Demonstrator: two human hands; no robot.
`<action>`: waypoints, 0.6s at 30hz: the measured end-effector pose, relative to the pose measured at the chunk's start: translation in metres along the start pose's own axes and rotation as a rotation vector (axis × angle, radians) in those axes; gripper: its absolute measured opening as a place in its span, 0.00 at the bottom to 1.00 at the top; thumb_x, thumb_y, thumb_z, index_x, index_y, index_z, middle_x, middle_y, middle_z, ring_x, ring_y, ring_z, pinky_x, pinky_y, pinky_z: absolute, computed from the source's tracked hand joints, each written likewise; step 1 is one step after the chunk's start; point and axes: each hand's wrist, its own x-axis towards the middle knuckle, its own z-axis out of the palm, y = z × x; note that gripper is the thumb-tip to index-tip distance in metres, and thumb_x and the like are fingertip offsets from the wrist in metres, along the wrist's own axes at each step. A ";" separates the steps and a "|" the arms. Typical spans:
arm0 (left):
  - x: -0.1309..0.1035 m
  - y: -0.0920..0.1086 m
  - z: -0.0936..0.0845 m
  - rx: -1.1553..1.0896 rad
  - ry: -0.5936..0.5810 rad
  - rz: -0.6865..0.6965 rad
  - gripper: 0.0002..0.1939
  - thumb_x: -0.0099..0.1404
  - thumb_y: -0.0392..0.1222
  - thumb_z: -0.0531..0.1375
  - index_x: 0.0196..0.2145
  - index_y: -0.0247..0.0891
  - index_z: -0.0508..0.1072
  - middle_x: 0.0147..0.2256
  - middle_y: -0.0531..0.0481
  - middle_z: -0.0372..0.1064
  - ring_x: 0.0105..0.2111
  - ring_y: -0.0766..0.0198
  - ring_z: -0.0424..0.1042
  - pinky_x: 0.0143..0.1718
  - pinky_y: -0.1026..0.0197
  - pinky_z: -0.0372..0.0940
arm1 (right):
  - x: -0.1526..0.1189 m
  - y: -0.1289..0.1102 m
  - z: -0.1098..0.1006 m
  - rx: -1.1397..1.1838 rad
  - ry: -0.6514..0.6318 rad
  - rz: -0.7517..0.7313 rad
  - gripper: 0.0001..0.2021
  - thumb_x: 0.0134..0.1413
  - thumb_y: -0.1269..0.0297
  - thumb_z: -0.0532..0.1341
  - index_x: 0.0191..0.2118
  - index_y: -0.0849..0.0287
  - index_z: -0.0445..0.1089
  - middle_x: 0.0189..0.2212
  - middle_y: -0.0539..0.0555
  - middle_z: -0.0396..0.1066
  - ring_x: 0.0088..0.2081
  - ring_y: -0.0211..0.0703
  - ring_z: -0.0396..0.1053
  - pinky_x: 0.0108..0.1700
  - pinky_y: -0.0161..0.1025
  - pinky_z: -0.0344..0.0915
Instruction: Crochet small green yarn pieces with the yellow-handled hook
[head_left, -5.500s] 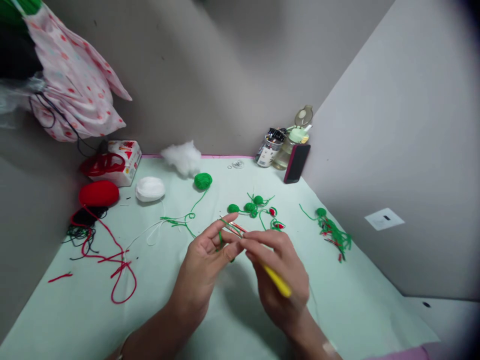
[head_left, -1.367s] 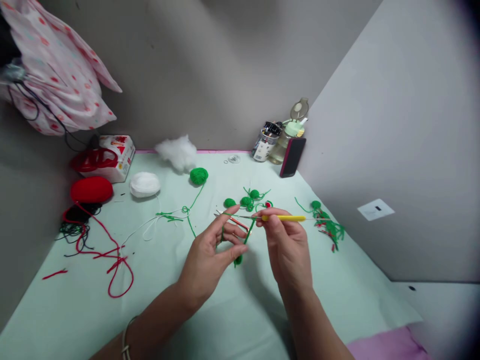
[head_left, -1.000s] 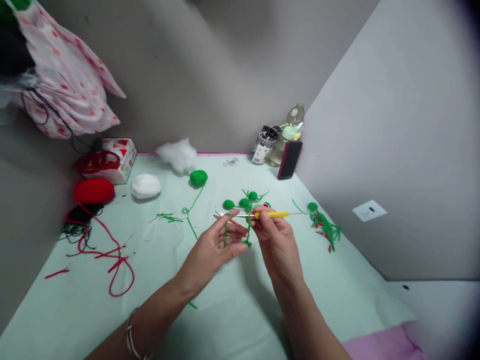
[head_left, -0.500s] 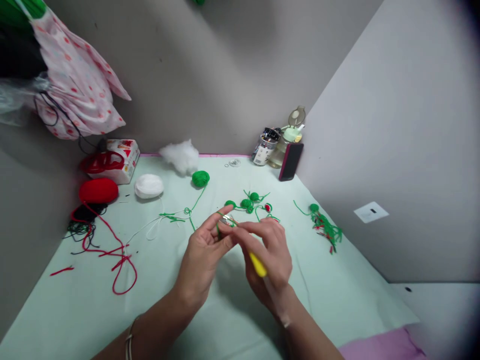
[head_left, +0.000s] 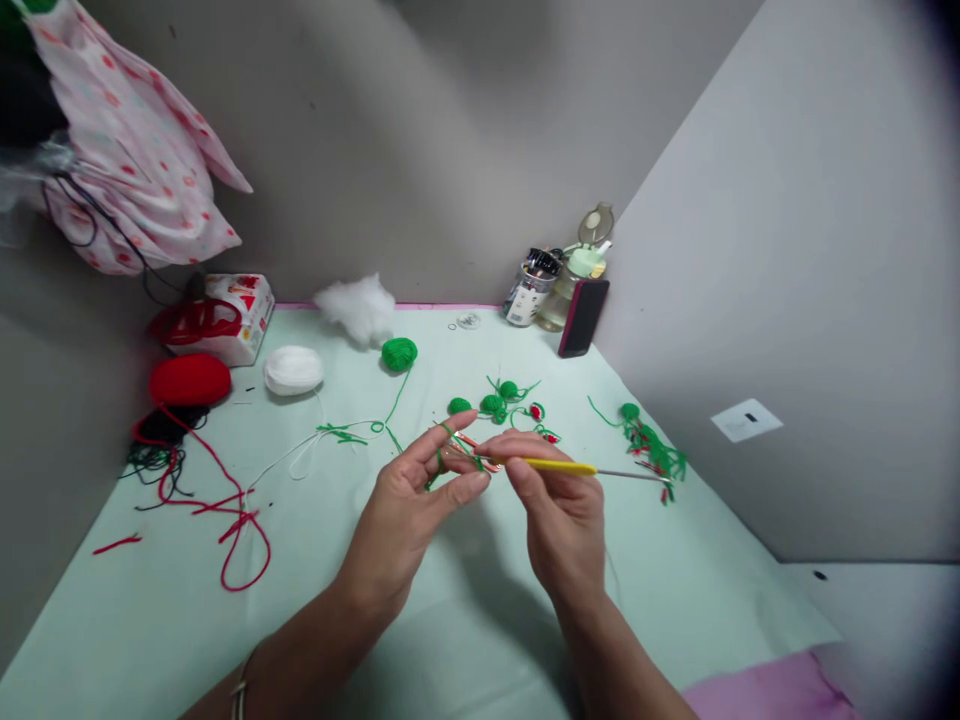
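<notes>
In my right hand (head_left: 564,520) is a yellow-handled crochet hook (head_left: 559,466), pinched between thumb and fingers with its bare metal end pointing right. Its working tip reaches toward my left hand (head_left: 409,510), where green yarn (head_left: 442,455) is wound round the raised fingers. The left thumb and fingers are closed on the green yarn near the tip; the small work there is mostly hidden. Just beyond the hands lie small green crocheted balls (head_left: 493,404) with loose tails, and red-and-green crocheted pieces (head_left: 537,411). The yarn leads back toward a green yarn ball (head_left: 399,354).
Red yarn (head_left: 190,380), white yarn (head_left: 293,371) and black yarn (head_left: 166,428) sit at left. White stuffing (head_left: 361,308) lies by the wall. At the back right stand a pen cup (head_left: 528,295), a jar (head_left: 559,305) and a phone (head_left: 584,318). Yarn scraps (head_left: 654,452) lie at right.
The crochet hook has swung from pointing down toward me to nearly level, its rear end now to the right. My right hand has turned and moved slightly right; the left stays nearly in place.
</notes>
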 end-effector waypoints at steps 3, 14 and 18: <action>0.000 -0.003 0.001 -0.036 0.005 -0.032 0.25 0.59 0.43 0.76 0.55 0.47 0.82 0.32 0.57 0.73 0.39 0.65 0.69 0.49 0.61 0.61 | -0.001 -0.002 0.002 -0.103 -0.015 -0.082 0.08 0.69 0.67 0.63 0.41 0.50 0.81 0.36 0.52 0.84 0.40 0.47 0.80 0.46 0.48 0.75; 0.005 -0.002 -0.005 -0.197 -0.018 -0.160 0.22 0.59 0.42 0.77 0.52 0.42 0.84 0.31 0.56 0.72 0.35 0.67 0.66 0.48 0.62 0.60 | -0.002 0.002 -0.010 -0.212 0.079 -0.159 0.10 0.70 0.69 0.61 0.42 0.50 0.80 0.34 0.51 0.82 0.39 0.46 0.78 0.54 0.53 0.70; 0.003 -0.005 -0.003 -0.114 0.067 0.006 0.29 0.60 0.40 0.76 0.58 0.49 0.80 0.31 0.58 0.72 0.40 0.65 0.69 0.53 0.61 0.59 | -0.003 0.003 -0.003 -0.311 -0.015 -0.223 0.11 0.69 0.69 0.61 0.44 0.49 0.81 0.36 0.53 0.82 0.39 0.47 0.78 0.50 0.51 0.71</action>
